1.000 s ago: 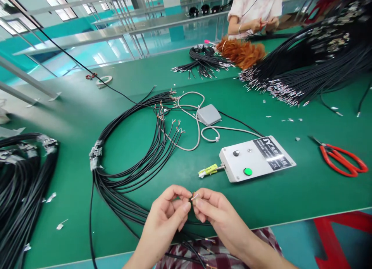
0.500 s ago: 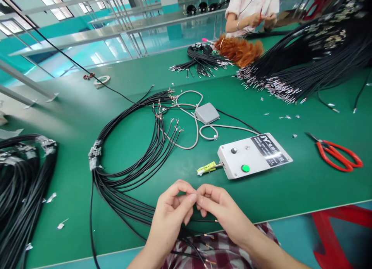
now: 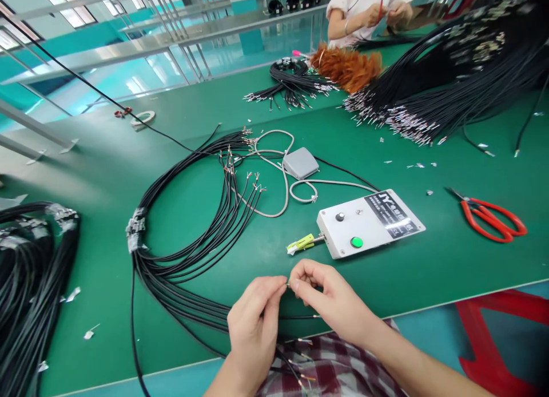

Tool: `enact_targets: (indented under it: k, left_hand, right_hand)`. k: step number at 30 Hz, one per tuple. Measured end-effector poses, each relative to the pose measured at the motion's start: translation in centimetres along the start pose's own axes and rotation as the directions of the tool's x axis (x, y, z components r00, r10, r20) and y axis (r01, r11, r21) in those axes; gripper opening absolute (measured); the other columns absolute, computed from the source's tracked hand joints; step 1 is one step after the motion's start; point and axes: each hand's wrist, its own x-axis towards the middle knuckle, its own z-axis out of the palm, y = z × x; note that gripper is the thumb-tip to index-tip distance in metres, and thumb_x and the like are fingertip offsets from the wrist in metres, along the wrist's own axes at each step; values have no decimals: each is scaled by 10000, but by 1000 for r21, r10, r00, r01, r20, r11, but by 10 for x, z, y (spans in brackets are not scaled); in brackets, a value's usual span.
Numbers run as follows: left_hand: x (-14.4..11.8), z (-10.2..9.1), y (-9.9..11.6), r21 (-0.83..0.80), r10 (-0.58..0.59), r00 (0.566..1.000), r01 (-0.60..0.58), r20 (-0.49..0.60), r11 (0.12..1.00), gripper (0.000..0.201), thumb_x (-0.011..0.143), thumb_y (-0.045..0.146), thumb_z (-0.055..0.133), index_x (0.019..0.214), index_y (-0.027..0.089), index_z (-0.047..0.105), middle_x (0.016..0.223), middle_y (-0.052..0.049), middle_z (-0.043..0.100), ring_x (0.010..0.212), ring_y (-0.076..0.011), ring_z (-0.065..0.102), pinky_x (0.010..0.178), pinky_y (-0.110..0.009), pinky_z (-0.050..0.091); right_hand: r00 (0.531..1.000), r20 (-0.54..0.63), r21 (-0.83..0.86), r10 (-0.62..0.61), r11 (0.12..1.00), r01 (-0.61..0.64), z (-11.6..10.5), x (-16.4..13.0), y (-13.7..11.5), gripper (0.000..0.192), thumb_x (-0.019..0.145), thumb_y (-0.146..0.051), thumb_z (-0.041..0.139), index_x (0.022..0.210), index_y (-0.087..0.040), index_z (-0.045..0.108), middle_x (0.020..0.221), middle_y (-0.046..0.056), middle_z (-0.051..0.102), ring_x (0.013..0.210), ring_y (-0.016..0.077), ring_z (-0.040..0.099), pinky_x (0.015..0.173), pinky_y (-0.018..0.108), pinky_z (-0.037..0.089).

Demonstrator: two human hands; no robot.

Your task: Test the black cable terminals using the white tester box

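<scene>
Green is worn by the broad table [image 3: 107,305], on which a wide loop of black cables [image 3: 158,182] is laid. To the right of the loop a white box [image 3: 343,231] is set. Below the box, near the table's front edge, the right hand [image 3: 330,297] is held with fingers curled and tips nearly meeting; whether anything is gripped there cannot be told. By the left hand [image 3: 257,320], a tiny wire end [image 3: 287,284] is pinched between thumb and forefinger, mostly covered, in the narrow gap between both hands. If it is like the cables alongside, it should be felt as light, with a springy cover and fine, soft strands, easily bent or splayed. It is best held firmly by the cover just behind the strands, these being pinched only gently.
</scene>
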Motion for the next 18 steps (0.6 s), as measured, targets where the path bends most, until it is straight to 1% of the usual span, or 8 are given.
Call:
enact_targets:
  k: [2, 5, 9, 11, 13, 15, 17, 18]
  left_hand:
    - [-3, 3, -3, 8, -30, 999, 30, -24, 1000, 141, 837, 157, 654, 845, 241, 766, 752, -43, 724, 670, -204, 644, 679, -295, 521]
    - [-6, 7, -3, -1, -136, 990, 136, -41, 991, 121, 853, 191, 643, 857, 242, 752, 709, -23, 684, 654, -194, 625, 679, -287, 517]
    - [-7, 6, -2, -74, -211, 977, 209, -20, 975, 120, 864, 194, 618, 847, 233, 730, 771, -12, 677, 700, -175, 615, 692, -253, 492]
    - [-5, 4, -2, -93, -248, 969, 248, 3, 964, 108, 866, 203, 615, 834, 221, 717, 764, -8, 669, 699, -163, 599, 688, -237, 479]
    - [-1, 1, -2, -127, -308, 951, 310, 39, 942, 98, 865, 238, 624, 819, 204, 704, 720, -4, 645, 693, -157, 584, 679, -228, 470]
    - [4, -2, -1, -178, -361, 928, 371, 86, 911, 124, 851, 290, 647, 802, 185, 692, 680, -1, 619, 674, -150, 567, 648, -218, 459]
    - [8, -5, -1, -216, -394, 909, 416, 137, 883, 182, 830, 345, 670, 787, 168, 681, 648, 2, 597, 637, -139, 543, 594, -203, 435]
    - [11, -6, 0, -224, -404, 900, 433, 164, 873, 209, 821, 367, 678, 782, 161, 676, 636, 3, 589, 619, -133, 529, 569, -196, 418]
  right_hand:
    - [1000, 8, 11, 1, 1000, -1, -1, 0, 0, 190, 897, -319, 536, 764, -184, 556, 682, -49, 485, 653, 108, 432, 610, 238, 377]
    - [1000, 18, 13, 11, 1000, -11, -2, 1, 0, 185, 893, -316, 540, 762, -186, 556, 686, -48, 492, 653, 108, 445, 617, 239, 380]
    - [1000, 16, -7, 23, 1000, -23, -3, 1, -1, 181, 891, -298, 541, 749, -187, 541, 686, -46, 495, 646, 108, 452, 615, 240, 381]
    - [1000, 12, -44, 3, 999, -2, -4, 1, -2, 169, 902, -282, 534, 762, -188, 553, 693, -42, 515, 653, 111, 470, 624, 241, 392]
    - [998, -22, -135, -60, 989, 56, -6, -1, -2, 156, 926, -270, 517, 803, -194, 574, 739, -30, 563, 692, 120, 514, 662, 249, 414]
    - [985, -71, -301, -158, 945, 130, -9, -5, -3, 147, 957, -256, 484, 877, -201, 593, 841, -4, 618, 769, 137, 562, 727, 271, 427]
    - [965, -70, -493, -254, 849, 188, -11, -8, -4, 127, 971, -258, 485, 981, -201, 598, 945, 25, 646, 829, 161, 589, 772, 301, 421]
    - [955, -39, -582, -295, 783, 218, -11, -8, -4, 134, 966, -279, 516, 1039, -197, 592, 986, 39, 653, 852, 178, 597, 779, 316, 412]
